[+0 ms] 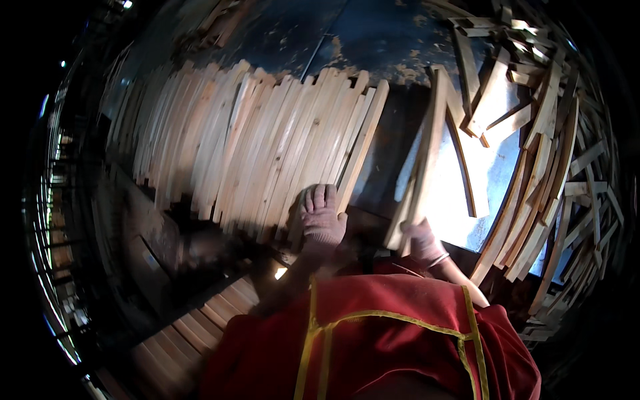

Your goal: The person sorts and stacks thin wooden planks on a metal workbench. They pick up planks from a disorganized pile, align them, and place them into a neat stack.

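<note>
A row of pale wooden slats (267, 147) lies side by side in front of me, their far ends uneven. My left hand (322, 215) rests flat on the near end of the row's right side, fingers stretched forward and thumb out. To its right, my right hand (421, 241) is closed around the near end of a wooden slat (431, 147), which is tilted and stands apart from the row. Part of a second slat shows just beside that one, but I cannot tell whether the hand grips it too. The fingers of the right hand are partly blurred.
Loose wooden pieces (490, 93) lie crisscrossed at the far right, with longer slats (527, 207) stacked below them. The dark worktable (287, 40) extends beyond the row. More slats (193, 330) lie at the lower left, near dark machinery-like parts (150, 257).
</note>
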Demonstrator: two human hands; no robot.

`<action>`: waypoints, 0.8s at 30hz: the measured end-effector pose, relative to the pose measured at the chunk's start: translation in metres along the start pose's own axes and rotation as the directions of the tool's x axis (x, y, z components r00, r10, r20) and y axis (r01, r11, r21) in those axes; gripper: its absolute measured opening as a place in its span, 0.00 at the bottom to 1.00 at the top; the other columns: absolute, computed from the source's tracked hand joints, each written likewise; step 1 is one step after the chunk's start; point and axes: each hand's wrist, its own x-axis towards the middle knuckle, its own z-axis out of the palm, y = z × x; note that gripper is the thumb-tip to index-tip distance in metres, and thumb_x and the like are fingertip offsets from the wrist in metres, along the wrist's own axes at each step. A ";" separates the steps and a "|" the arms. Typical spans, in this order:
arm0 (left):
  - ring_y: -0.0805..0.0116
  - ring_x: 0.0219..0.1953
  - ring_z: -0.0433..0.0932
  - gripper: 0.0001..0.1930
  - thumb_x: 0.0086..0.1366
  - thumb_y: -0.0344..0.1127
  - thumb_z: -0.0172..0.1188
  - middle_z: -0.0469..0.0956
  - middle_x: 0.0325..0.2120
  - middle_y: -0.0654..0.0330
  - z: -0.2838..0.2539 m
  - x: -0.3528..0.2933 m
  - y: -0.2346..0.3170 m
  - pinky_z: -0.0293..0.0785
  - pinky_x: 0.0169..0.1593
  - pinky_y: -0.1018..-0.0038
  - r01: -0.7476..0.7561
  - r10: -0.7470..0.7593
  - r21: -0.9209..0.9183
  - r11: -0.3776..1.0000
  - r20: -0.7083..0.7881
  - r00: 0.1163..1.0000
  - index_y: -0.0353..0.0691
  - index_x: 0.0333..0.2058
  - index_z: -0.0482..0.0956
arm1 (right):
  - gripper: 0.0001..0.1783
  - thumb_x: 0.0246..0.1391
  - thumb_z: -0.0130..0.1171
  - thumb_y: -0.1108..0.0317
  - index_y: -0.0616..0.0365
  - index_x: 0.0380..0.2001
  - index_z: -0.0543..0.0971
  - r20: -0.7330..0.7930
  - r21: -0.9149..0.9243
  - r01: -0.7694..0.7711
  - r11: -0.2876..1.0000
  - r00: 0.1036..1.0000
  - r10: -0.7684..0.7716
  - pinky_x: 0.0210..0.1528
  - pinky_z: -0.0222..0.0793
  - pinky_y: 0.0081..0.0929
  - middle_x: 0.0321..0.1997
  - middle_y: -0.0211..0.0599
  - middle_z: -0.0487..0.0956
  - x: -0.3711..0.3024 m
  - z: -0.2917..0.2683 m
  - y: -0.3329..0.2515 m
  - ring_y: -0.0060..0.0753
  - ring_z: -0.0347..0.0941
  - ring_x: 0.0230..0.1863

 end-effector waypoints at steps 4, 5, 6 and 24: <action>0.45 0.66 0.70 0.33 0.63 0.52 0.67 0.73 0.62 0.47 -0.011 0.020 -0.002 0.63 0.70 0.53 -0.013 0.059 -0.432 0.902 0.095 0.994 0.39 0.61 0.76 | 0.36 0.51 0.65 0.72 0.63 0.65 0.71 0.226 0.045 -0.247 0.968 0.946 0.231 0.63 0.73 0.39 0.54 0.40 0.81 0.006 0.077 0.042 0.41 0.79 0.55; 0.45 0.68 0.68 0.37 0.63 0.55 0.66 0.72 0.64 0.47 -0.002 0.027 0.006 0.62 0.71 0.53 0.020 0.030 -0.362 0.932 0.134 0.991 0.38 0.64 0.73 | 0.37 0.52 0.65 0.70 0.62 0.67 0.69 0.337 0.125 -0.312 0.942 0.906 0.255 0.65 0.72 0.41 0.57 0.41 0.81 0.016 0.090 0.054 0.42 0.77 0.58; 0.45 0.70 0.66 0.40 0.63 0.58 0.65 0.70 0.66 0.46 0.006 0.036 0.016 0.61 0.72 0.53 0.037 0.014 -0.292 0.956 0.171 0.985 0.38 0.67 0.71 | 0.39 0.54 0.66 0.69 0.62 0.69 0.68 0.437 0.204 -0.371 0.906 0.862 0.255 0.67 0.70 0.42 0.59 0.42 0.80 0.029 0.102 0.063 0.44 0.76 0.62; 0.42 0.73 0.60 0.40 0.67 0.52 0.66 0.61 0.73 0.48 0.022 0.065 0.130 0.57 0.73 0.46 -0.320 0.307 0.072 0.945 0.149 0.940 0.42 0.72 0.63 | 0.51 0.48 0.76 0.49 0.62 0.66 0.61 -0.417 -0.908 -0.337 0.247 0.681 -0.603 0.56 0.77 0.49 0.55 0.62 0.77 0.226 -0.107 -0.321 0.62 0.77 0.58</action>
